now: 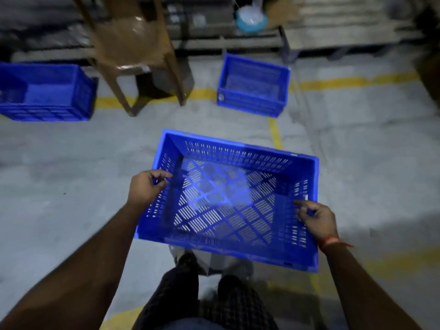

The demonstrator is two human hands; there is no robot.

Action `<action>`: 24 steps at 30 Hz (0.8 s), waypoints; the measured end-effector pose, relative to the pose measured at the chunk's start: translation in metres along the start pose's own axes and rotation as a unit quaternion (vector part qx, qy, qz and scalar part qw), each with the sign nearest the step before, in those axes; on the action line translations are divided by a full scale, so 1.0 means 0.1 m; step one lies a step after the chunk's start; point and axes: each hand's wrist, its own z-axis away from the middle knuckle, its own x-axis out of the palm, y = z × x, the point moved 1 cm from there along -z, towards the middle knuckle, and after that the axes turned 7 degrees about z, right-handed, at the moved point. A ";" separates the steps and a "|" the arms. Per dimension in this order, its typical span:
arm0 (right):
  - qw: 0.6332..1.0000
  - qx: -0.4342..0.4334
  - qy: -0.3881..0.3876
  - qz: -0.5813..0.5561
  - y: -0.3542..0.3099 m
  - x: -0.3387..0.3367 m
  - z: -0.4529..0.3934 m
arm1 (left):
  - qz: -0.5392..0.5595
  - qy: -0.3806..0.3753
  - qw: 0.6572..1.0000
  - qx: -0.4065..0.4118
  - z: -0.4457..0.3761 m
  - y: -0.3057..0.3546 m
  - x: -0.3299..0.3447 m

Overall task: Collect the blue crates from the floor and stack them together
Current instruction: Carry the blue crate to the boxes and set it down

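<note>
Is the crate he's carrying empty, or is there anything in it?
Empty. The held crate sits open side up between the left hand and right hand, its slotted bottom bare.

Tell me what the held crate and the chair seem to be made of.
Held crate: moulded plastic by the look, uniform blue with a slight sheen and slotted walls and base. Chair: probably plastic too, one brown piece with a glossy highlight on the seat; motion blur leaves this open.

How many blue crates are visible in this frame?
3. One crate is held in both hands at centre; one sits on the floor ahead, right of the wooden stool; one sits at far left, cut off by the frame edge. Others may lie outside view.
</note>
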 end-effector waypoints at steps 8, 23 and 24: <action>0.967 -0.186 -0.006 0.175 -2.23 0.46 -0.15 | 0.033 0.148 0.987 -0.052 0.35 -0.43 -1.82; 0.891 -0.393 -0.155 0.166 -5.56 2.82 -0.66 | 0.041 0.379 0.899 -0.218 0.64 -1.69 -4.10; 0.885 -0.402 -0.168 0.163 -5.73 2.99 -0.69 | 0.040 0.389 0.890 -0.233 0.63 -1.76 -4.20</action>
